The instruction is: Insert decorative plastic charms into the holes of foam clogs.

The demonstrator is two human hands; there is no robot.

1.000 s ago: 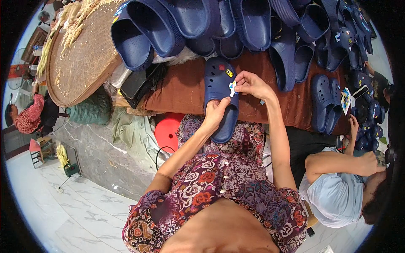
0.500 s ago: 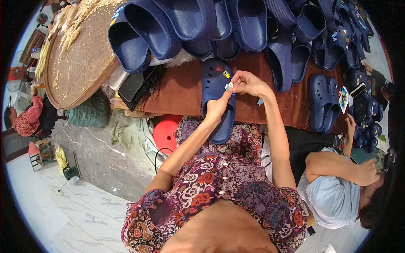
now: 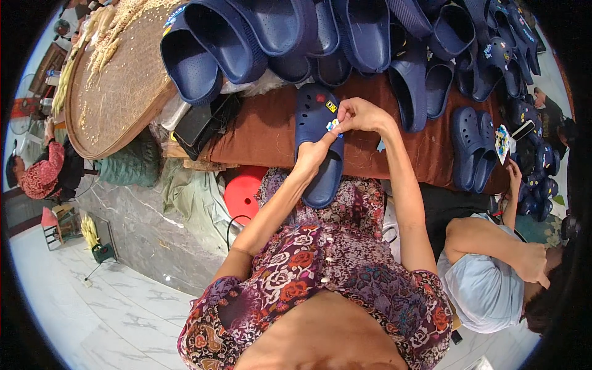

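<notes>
A navy blue clog point(image 3: 323, 186) lies in front of me, its toe on the brown cloth and its heel over my lap. Red and yellow charms point(image 3: 327, 103) sit on its holed toe part. My left hand point(image 3: 313, 154) grips the clog, the thumb lying along its upper and the other fingers hidden by the shoe. At the upper's right side, my right hand point(image 3: 364, 117) pinches a small white-and-blue charm point(image 3: 333, 125) between thumb and fingertips, against the clog. The left thumb tip is beside that charm.
Many navy clogs point(image 3: 367, 43) are piled along the far side of the brown cloth point(image 3: 259, 135); a pair point(image 3: 467, 148) stands at right. A phone point(image 3: 191, 126) and round woven tray point(image 3: 117, 92) are left. One person point(image 3: 487, 271) sits right, another point(image 3: 46, 172) far left.
Little has shifted: both hands stay at the same charm on the clog, with the left hand slightly farther up. At right, the other person's arm has moved a little.
</notes>
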